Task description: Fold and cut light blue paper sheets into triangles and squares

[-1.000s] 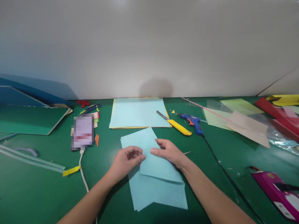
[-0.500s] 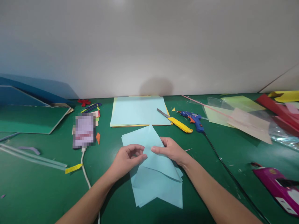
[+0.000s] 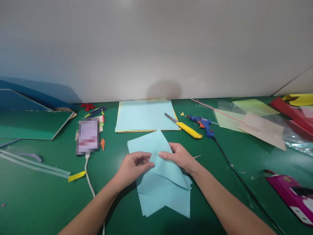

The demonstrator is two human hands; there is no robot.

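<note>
Several light blue paper sheets (image 3: pixel 163 199) lie overlapping on the green tabletop, their lower edge notched in a V. A folded flap of light blue paper (image 3: pixel 168 168) comes to a point at the top and curls up at its lower edge. My right hand (image 3: pixel 178 156) grips this flap from the right, thumb on top and fingers behind it. From the left, my left hand (image 3: pixel 137 166) pinches the flap's edge between curled fingers and thumb. Just beyond lies a stack of blue and yellow paper (image 3: pixel 144 116), with a yellow utility knife (image 3: pixel 188 130) across its right corner.
A blue glue gun (image 3: pixel 204 124) with a black cord lies right of the knife. A phone (image 3: pixel 88 136) on a white cable sits at left, near a green board (image 3: pixel 31 124). A magenta power strip (image 3: pixel 288 195) is at right, below coloured sheets (image 3: pixel 264 129).
The flap's lower curled edge has shifted very slightly. Both hands keep almost the same place and hold on the paper. The view has moved a little.
</note>
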